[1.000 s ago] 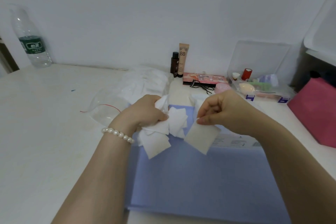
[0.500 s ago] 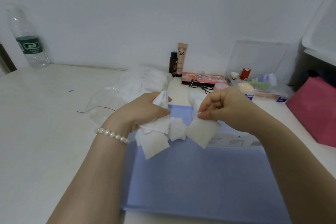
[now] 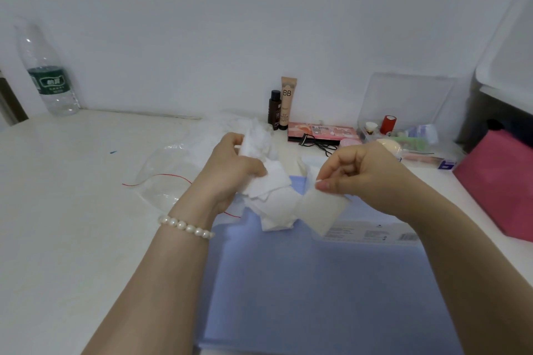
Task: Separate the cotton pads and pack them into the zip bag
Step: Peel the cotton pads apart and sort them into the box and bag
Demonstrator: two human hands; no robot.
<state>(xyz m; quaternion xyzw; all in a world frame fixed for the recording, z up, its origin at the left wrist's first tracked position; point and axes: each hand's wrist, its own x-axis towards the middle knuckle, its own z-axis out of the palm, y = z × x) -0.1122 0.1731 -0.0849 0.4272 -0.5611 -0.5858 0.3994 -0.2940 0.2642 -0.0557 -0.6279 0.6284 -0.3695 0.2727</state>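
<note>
1. Over the blue folder point(image 3: 317, 282) nearest me, my right hand point(image 3: 360, 173) pinches 1 cotton pad point(image 3: 323, 210) by its top edge between thumb and forefinger; it hangs just beside the rest, so I judge it about peeled free
2. My left hand point(image 3: 230, 170), pearl bracelet point(image 3: 186, 226) on the wrist, grips a bunch of cotton pads point(image 3: 274, 196), several fanned out loose below my fingers, so plenty are left to separate
3. Behind my left hand the clear zip bag point(image 3: 170, 179) with its red seal line lies on the table point(image 3: 72, 210), mouth towards me; white pads seem to be inside already, though I cannot count them
4. I judge the job partly done: this pad goes in next, then the handful
</note>
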